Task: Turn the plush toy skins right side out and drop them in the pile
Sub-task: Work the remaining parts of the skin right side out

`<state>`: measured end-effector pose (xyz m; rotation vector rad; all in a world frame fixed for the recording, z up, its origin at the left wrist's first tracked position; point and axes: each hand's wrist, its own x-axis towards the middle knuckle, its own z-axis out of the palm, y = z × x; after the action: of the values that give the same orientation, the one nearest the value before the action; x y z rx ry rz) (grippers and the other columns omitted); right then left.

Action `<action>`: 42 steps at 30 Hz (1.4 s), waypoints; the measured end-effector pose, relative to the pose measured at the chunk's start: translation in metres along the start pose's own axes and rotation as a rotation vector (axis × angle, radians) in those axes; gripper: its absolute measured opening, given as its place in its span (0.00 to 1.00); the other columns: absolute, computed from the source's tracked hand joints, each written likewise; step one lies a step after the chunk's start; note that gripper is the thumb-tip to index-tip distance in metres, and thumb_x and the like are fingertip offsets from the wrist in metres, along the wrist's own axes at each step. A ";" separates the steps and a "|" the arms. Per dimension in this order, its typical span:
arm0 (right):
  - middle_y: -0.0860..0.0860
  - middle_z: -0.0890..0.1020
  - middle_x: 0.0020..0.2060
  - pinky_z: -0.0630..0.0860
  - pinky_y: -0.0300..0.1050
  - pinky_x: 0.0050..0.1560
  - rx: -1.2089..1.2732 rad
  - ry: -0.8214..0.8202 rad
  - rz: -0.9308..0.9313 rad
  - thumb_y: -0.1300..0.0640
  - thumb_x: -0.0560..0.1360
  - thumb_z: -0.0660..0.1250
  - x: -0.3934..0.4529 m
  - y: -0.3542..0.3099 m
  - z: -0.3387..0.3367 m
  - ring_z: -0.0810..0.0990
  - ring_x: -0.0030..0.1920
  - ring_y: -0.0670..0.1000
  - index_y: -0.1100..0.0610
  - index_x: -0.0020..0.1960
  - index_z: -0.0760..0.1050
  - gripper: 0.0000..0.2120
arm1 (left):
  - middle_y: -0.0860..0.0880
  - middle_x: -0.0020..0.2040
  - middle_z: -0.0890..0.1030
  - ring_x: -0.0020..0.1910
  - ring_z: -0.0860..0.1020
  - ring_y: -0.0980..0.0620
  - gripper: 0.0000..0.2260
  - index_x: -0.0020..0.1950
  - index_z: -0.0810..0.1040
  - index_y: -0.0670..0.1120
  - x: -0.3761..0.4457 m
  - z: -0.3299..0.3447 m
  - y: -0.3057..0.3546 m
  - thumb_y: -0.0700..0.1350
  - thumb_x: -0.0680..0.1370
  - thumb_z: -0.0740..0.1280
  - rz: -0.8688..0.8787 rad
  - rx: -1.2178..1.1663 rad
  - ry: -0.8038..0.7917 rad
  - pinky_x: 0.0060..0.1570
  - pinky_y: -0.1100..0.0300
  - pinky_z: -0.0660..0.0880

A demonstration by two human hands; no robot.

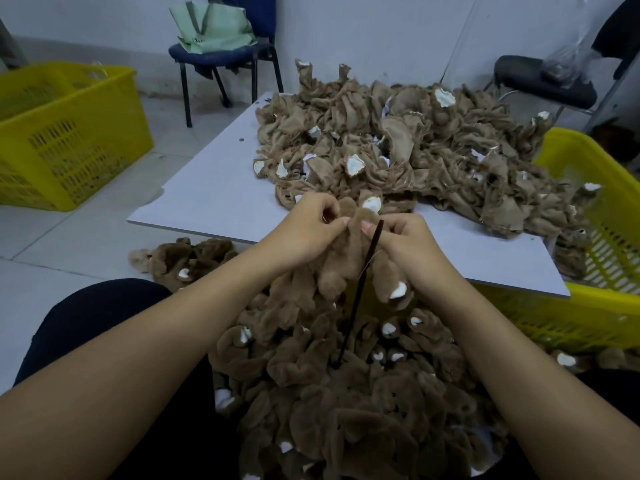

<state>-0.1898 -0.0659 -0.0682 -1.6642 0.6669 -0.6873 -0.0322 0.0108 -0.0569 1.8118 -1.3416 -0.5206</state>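
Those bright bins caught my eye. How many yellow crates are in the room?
2. One yellow crate stands on the floor at far left; the other yellow crate sits at right, partly hidden under the table. More could be out of view.

Fuzzy brown plush skin (349,251) hangs above the furry pile (346,393) below.

surface: low grey board table (207,188) | on it: heap of inside-out tan skins (415,140) across its far and right part | floor (69,244): yellow crates (65,133), fluffy brown skins (187,258)
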 end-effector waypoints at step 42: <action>0.53 0.85 0.48 0.82 0.54 0.49 0.408 0.024 -0.009 0.64 0.80 0.66 -0.006 -0.014 -0.006 0.84 0.52 0.52 0.58 0.50 0.81 0.05 | 0.48 0.50 0.76 0.53 0.78 0.47 0.08 0.42 0.75 0.45 0.001 0.010 0.011 0.41 0.81 0.62 -0.237 -0.327 0.293 0.47 0.56 0.76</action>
<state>-0.1968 -0.0627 -0.0541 -1.2847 0.4960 -0.7928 -0.0454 0.0052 -0.0536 1.7029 -0.7986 -0.5394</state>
